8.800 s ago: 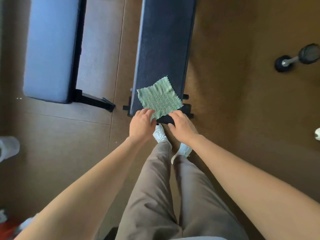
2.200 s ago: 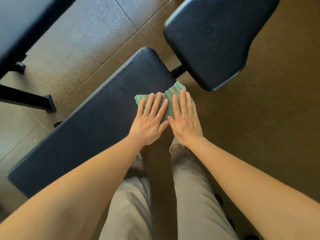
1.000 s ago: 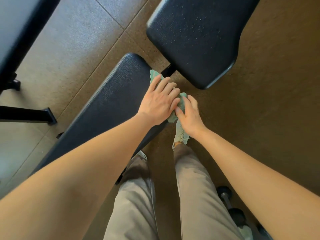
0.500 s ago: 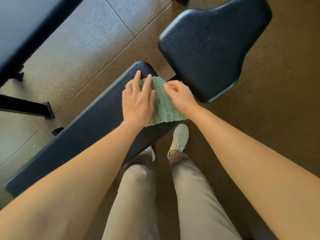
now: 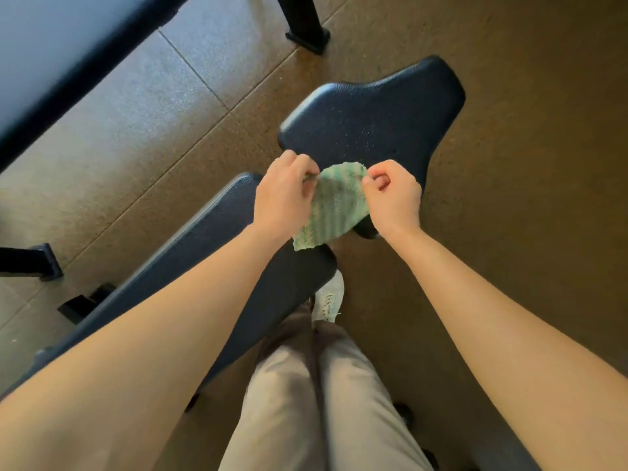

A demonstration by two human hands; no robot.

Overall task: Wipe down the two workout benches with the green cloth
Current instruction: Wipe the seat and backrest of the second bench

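Green cloth (image 5: 329, 205) hangs spread between the two hands, above the near workout bench (image 5: 197, 263), just where its seat pad (image 5: 373, 120) begins. The left hand (image 5: 283, 198) pinches one upper corner and the right hand (image 5: 394, 195) pinches the other, probably to open the cloth flat before wiping the seat pad. The second workout bench (image 5: 51, 62) is cut off at upper left. Whether the lower edge of the cloth touches the bench, I cannot tell.
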